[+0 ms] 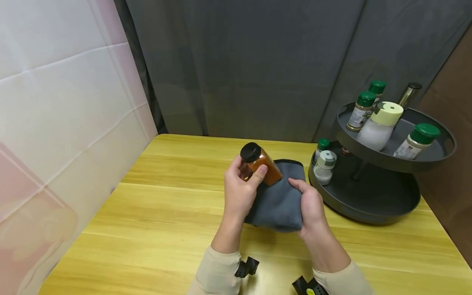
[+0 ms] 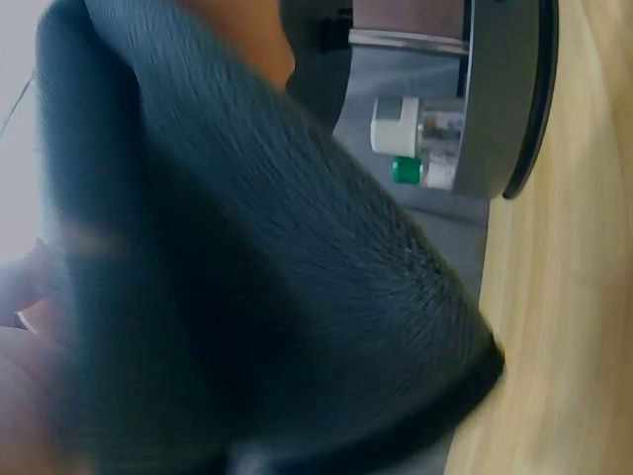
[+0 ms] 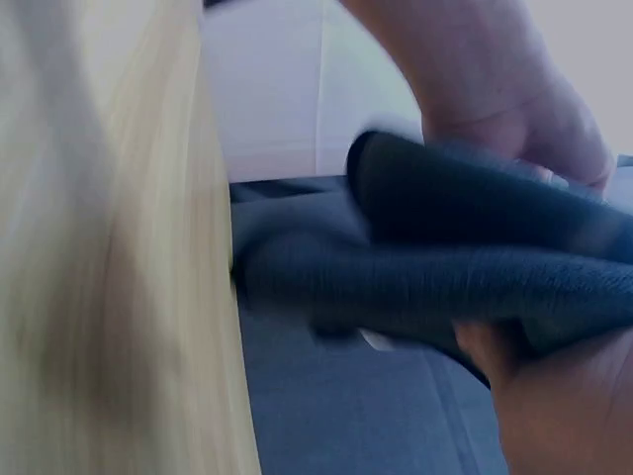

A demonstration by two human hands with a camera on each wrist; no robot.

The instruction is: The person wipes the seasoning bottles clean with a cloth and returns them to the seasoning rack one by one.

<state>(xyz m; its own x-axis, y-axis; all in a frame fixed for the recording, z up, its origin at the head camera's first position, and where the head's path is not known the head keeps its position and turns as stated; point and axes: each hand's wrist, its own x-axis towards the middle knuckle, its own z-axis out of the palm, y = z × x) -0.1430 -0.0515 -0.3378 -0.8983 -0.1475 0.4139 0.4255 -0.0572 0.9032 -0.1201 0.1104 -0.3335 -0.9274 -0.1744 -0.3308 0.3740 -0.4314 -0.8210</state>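
My left hand point(image 1: 241, 186) grips a square-sided spice jar point(image 1: 271, 174) with orange-red contents and a black lid, thumb across its side. The jar is tilted, lid toward the upper left. Right behind and below it, a folded dark grey cloth point(image 1: 278, 209) is held by my right hand point(image 1: 311, 203), thumb on top and the other fingers hidden underneath. In the left wrist view the cloth point(image 2: 297, 277) fills most of the picture and hides the jar. The right wrist view shows the cloth's folded layers point(image 3: 425, 282) edge-on, blurred, above the table.
At the right stands a two-tier dark turntable rack point(image 1: 368, 213). Green-capped spice bottles point(image 1: 416, 141), a white bottle with a pale yellow cap point(image 1: 381, 125) and a pepper-mill-like cylinder point(image 1: 409, 94) stand on its top tier. A small white-capped jar point(image 1: 325, 167) sits on the lower tier. Wooden table point(image 1: 166, 229) below.
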